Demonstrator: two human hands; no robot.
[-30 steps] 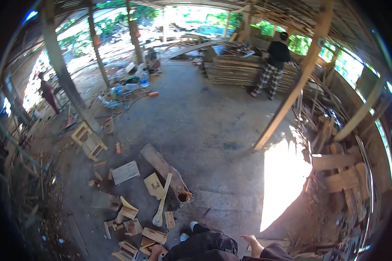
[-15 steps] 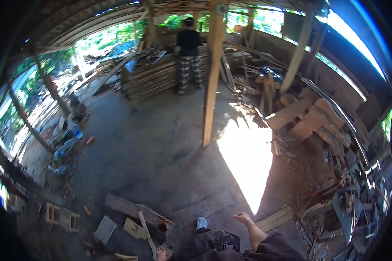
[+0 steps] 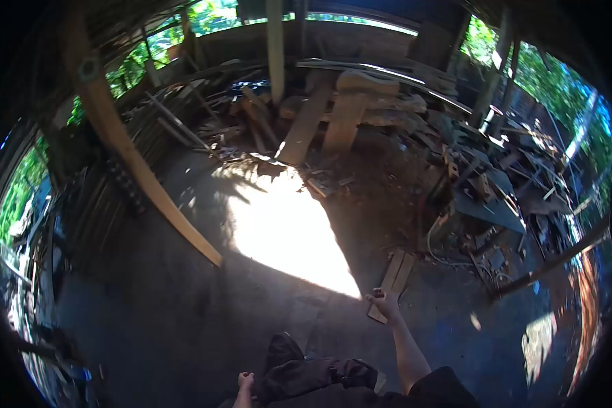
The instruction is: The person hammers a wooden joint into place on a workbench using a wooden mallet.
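My left hand [image 3: 246, 382] is low in the view, left of my dark-clothed legs [image 3: 319, 374]. It is closed in a fist, and nothing shows in it. My right hand [image 3: 385, 304] reaches forward, its fingers curled closed with no object visible. In the view it overlaps the near end of some narrow planks [image 3: 396, 272] lying on the floor; whether it touches them I cannot tell.
A wooden post [image 3: 143, 173] stands on the left, beside a sunlit floor patch [image 3: 289, 238]. Wide boards [image 3: 347, 122] lean at the back. Scrap [image 3: 489, 197] is heaped on the right, near a slanting pole [image 3: 551, 265].
The view has swung right, so the post and sunlit patch sit further left. The other person and the stick by my left hand are no longer distinguishable. My right hand is now over the planks.
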